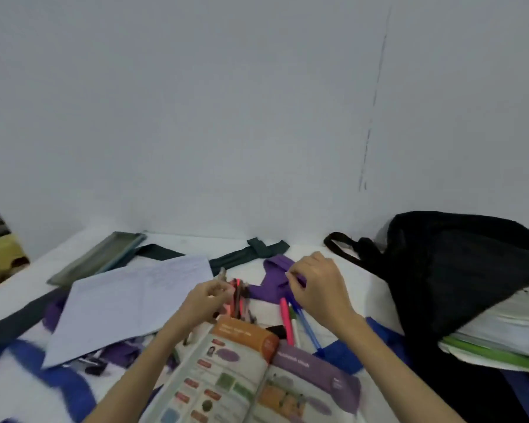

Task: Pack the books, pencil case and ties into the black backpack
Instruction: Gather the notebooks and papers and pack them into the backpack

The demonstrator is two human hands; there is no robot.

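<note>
Black backpack sits at 3 o'clock on the white table, slumped on its side, strap loop toward the centre. Some books lie at its mouth, white and green edges showing; can't tell if they're in or just under the flap.

Left hand, near centre, fingers curled round a bundle of pens, red/pink among them. My read: collecting loose pens in one fist so they go into the case in one go.

Right hand at 1 o'clock of the left, fingertips pinched on something small and purple over the purple tie. Motion blur; can't tell if it's a pen or the tie fabric.

Loose pens, pink, green, blue, lie just below the right hand at 5 o'clock. Not yet gathered.

Pencil case at 10 o'clock, grey-green, flat, well apart from both hands. Probably the pens' destination.

Open textbook at 6 o'clock, nearest the person. Open notebook at 9 o'clock, lying over a purple strip. Dark green tie at 12 o'clock by the wall. Blue strips at 7 o'clock, likely more ties.

Judgement: early stage. Case, ties and two books are outside the bag.
</note>
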